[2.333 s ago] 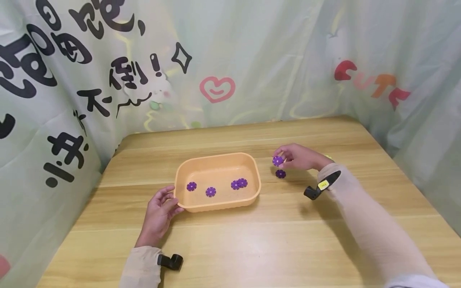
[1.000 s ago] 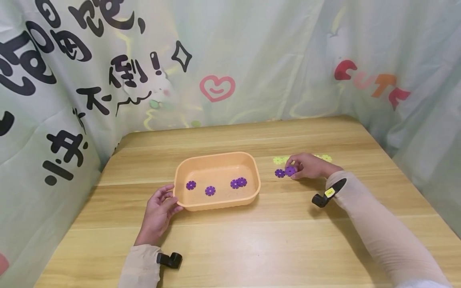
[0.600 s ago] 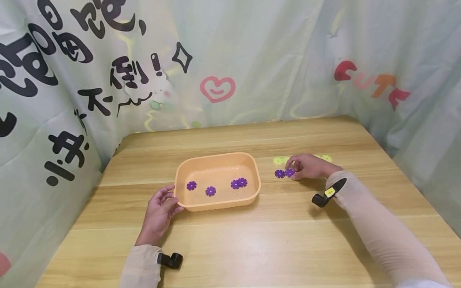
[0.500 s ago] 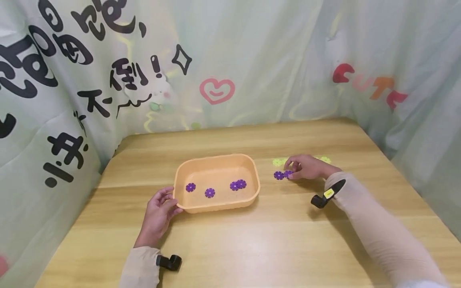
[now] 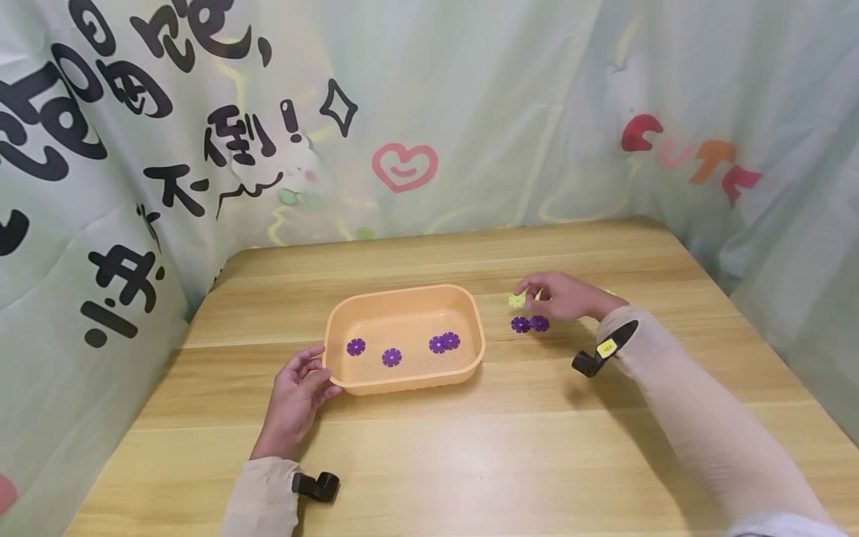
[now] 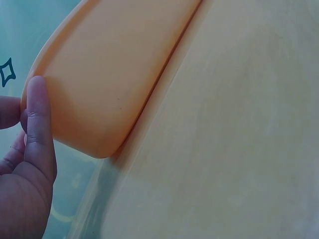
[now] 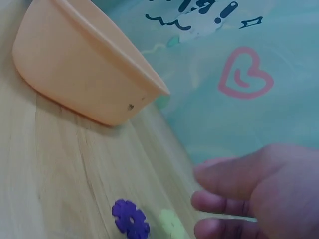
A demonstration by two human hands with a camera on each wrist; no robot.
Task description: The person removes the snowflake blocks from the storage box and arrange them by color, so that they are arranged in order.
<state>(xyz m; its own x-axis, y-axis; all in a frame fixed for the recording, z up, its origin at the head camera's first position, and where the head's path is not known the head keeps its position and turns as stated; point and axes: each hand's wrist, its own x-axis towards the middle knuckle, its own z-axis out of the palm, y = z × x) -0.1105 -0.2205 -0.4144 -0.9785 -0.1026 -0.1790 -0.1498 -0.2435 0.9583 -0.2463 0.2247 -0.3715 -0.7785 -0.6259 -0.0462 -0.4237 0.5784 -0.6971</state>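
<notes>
My left hand (image 5: pixel 293 406) grips the near left corner of an orange plastic tub (image 5: pixel 403 386), thumb on the outside as the left wrist view shows. Several purple snowflake-shaped plastic discs lie in the tub, among them one disc (image 5: pixel 392 357) near its middle. To the right of the tub, two purple snowflake discs (image 5: pixel 539 324) lie side by side on the table. Above and behind them hovers my right hand (image 5: pixel 564 296), fingers loosely bent with nothing between them. Partly hidden by that hand is a row of yellow-green snowflake discs (image 5: pixel 516 300).
The wooden table (image 5: pixel 429 462) carries all of this. A printed pale curtain (image 5: pixel 496 134) hangs behind it and along both sides. Each wrist wears a black camera (image 5: pixel 318 487) on a strap.
My right hand set a second purple snowflake disc beside the first, let it go, then lifted away to the left and back. The left hand and tub stay in place.
</notes>
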